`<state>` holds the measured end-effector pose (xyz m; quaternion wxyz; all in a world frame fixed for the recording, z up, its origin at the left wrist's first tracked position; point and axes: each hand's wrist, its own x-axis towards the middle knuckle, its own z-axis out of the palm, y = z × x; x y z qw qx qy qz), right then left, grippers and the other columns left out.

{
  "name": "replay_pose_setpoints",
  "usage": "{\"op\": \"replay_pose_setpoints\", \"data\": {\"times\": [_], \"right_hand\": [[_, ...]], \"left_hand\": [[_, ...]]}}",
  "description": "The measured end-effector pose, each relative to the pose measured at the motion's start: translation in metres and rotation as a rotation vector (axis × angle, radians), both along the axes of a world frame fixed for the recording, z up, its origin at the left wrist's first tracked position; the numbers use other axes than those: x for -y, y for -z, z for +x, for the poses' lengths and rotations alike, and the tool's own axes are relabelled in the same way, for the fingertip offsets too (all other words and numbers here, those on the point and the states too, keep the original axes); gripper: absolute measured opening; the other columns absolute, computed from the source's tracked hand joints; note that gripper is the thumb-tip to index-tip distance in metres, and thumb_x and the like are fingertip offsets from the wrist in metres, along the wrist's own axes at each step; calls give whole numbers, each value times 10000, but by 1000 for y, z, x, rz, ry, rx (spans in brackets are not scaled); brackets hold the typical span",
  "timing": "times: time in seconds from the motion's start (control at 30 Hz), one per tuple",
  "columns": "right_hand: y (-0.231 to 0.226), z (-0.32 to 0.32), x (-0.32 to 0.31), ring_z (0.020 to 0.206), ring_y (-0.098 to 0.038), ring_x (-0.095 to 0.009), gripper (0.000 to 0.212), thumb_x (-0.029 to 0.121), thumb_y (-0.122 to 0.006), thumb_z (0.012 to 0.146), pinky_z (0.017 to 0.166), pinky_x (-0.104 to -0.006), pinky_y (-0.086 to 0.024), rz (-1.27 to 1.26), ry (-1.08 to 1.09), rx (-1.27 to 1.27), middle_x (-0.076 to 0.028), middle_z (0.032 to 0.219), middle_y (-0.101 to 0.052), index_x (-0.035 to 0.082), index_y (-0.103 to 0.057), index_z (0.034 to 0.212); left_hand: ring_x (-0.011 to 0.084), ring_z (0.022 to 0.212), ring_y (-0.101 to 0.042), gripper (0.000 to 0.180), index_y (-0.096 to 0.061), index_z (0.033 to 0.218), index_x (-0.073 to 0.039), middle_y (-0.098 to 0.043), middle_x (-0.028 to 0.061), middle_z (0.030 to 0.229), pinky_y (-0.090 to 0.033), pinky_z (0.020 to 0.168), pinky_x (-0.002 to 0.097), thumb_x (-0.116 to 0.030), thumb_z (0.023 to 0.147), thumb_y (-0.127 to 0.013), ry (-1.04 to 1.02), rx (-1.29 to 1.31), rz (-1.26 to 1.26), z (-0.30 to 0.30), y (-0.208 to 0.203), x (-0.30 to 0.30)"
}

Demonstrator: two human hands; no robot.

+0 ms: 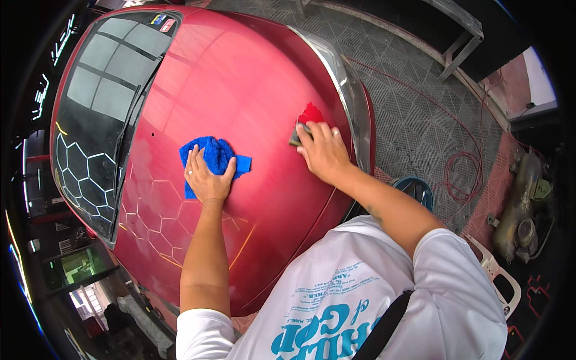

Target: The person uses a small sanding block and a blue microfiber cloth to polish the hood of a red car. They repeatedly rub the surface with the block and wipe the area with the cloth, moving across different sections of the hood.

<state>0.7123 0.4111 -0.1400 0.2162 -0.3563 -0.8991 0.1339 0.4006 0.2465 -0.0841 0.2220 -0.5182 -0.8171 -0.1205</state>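
Note:
A bunched blue microfiber cloth (207, 150) lies against the red car hood (258, 198). My left hand (207, 177) rests on it, fingers bent over its folds and thumb at its right side. A flat, smoother blue piece (243, 164) sticks out beside the thumb. Farther right, near the hood's front edge, my right hand (324, 150) grips a small dark block with a paler edge (294, 137), pressed to the paint. The fingers cover much of the block, so its exact kind cannot be made out. Just beyond it shows a deeper, brighter red patch (310, 113).
The windshield (102, 102) with its wiper (129, 129) is at the left. A chrome trim strip (342, 75) borders the hood's front. A blue bucket (415, 191), a coiled red hose (463, 174) and a tank-like machine (525, 207) stand on the grey tiled floor (399, 84).

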Motion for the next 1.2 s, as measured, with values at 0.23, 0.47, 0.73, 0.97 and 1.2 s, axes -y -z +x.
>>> {"op": "replay_pose_setpoints", "data": {"times": [0.23, 0.47, 0.73, 0.97, 1.2], "right_hand": [[-1, 1, 2, 1324, -646, -373, 640, 345, -829, 1083, 1086, -594, -550, -37, -42, -54, -173, 1469, -673, 33, -643, 1610], [2, -3, 3, 1312, -654, -375, 620, 364, -830, 1083, 1077, -589, -554, 90, 56, -146, -179, 1430, -685, 40, -665, 1585], [-6, -4, -4, 1313, -652, -376, 613, 355, -818, 1095, 1067, -581, -559, 131, 63, -135, -193, 1463, -689, 24, -663, 1587], [-3, 4, 3, 1325, -652, -359, 622, 333, -833, 1076, 1101, -604, -554, 15, -61, -50, -177, 1468, -684, 45, -658, 1599], [11, 8, -3, 1322, -649, -361, 609, 342, -836, 1072, 1081, -590, -550, 11, -27, -71, -169, 1482, -669, 55, -652, 1577]], "left_hand": [[443, 1618, -571, 977, -697, 1521, 8, -674, 219, 1680, -432, 1327, 606, -649, 859, -987, -20, -10, -30, -1, 1, 1], [439, 1621, -568, 967, -705, 1508, 2, -674, 208, 1681, -424, 1332, 606, -663, 860, -975, -16, 8, -17, -1, 1, 1], [443, 1617, -570, 951, -711, 1498, -5, -677, 207, 1674, -425, 1331, 607, -660, 860, -973, -16, 7, -12, -1, 1, 0], [441, 1614, -573, 946, -713, 1496, -3, -677, 213, 1672, -423, 1338, 608, -650, 859, -979, -17, 2, -12, -2, 1, 1], [445, 1599, -588, 959, -709, 1501, 1, -686, 222, 1660, -428, 1332, 614, -655, 857, -979, -12, -4, -8, 0, 0, 3]]}}
